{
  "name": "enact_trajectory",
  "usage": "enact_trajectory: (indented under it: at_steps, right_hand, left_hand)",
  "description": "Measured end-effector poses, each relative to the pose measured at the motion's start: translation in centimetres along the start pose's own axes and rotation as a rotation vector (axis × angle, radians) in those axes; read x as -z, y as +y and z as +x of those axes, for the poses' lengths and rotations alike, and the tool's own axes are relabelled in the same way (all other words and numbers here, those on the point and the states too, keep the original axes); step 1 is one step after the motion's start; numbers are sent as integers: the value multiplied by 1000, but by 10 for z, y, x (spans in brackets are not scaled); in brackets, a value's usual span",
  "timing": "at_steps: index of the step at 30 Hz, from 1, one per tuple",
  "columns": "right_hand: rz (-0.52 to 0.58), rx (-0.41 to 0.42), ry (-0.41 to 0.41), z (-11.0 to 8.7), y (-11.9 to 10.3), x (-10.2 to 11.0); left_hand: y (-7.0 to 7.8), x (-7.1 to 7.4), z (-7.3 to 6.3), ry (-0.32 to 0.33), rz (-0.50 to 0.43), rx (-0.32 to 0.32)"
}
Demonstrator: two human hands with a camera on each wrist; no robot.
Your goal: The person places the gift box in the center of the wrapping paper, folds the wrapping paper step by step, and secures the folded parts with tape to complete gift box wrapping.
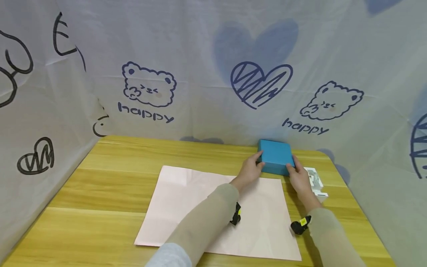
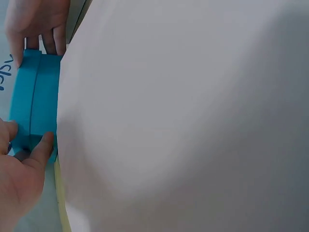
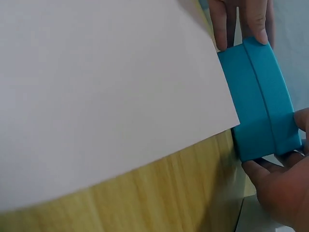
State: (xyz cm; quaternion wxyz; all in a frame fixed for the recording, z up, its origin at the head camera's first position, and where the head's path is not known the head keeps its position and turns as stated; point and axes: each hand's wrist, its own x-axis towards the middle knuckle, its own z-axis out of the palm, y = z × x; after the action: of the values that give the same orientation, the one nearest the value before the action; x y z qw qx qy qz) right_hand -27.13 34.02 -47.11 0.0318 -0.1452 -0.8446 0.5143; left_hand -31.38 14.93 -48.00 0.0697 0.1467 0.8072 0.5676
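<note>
At table's (image 1: 207, 152) back — left grip (image 1: 249, 170), right grip (image 1: 299, 181) holding blue box (image 1: 276, 154), long side crosswise.

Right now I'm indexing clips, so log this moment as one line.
left grip: holds blue box, left side | right grip: holds blue box, right side | pale sheet: on table | white object: beside right grip

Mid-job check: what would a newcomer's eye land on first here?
Probably the bright blue lidded box near the wooden table's far edge, held between the left hand and right hand. Next, the large pale pink sheet in front of it, then the scribbled blue heart on the cloth behind.
</note>
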Motion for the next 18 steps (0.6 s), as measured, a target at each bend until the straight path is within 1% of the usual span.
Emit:
enact_trajectory:
  at_steps: [4, 8, 10, 12, 18]
  right_hand:
    - [-13, 31, 4, -5, -6, 0]
    - [24, 62, 23, -14, -18, -1]
    - [49, 65, 30, -21, -25, -3]
    - [61, 65, 32, -28, -30, -5]
    - [56, 97, 7, -50, -41, -10]
  left_hand:
    - [2, 9, -2, -18, -7, 5]
    - [8, 22, -8, -33, -31, -28]
    - [10, 31, -12, -45, -45, -45]
    - [11, 40, -17, -55, -37, -58]
    - [13, 72, -37, -105, 22, -117]
